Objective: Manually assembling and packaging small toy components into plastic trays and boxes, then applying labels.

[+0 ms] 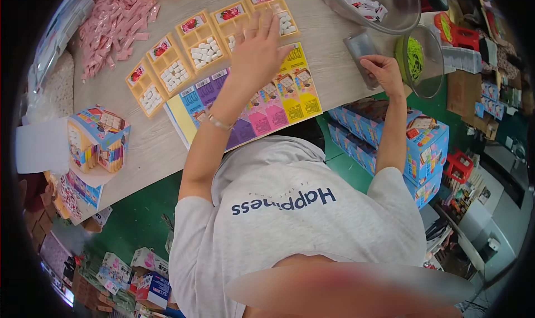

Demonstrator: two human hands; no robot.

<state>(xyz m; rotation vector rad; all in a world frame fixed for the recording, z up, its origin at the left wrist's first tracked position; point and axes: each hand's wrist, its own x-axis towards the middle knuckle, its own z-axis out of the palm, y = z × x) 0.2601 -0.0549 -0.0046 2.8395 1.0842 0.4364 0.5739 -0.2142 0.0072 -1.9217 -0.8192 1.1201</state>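
My left hand reaches over the row of pale yellow trays, fingers stretched out, covering part of two trays on the right. Each tray has compartments, with a small red fruit-printed piece at its far end and small white pieces nearer me. Below my left forearm lies a stack of colourful printed card sheets. My right hand is closed in a pinch at the edge of a grey see-through rectangular container. Whatever its fingertips hold, if anything, is too small to make out.
Pink wrapped strips are heaped at the far left. A clear bowl with green bands stands beside my right hand, a larger bowl with wrapped packets behind it. Blue printed boxes are stacked at the right; a filled display box stands left.
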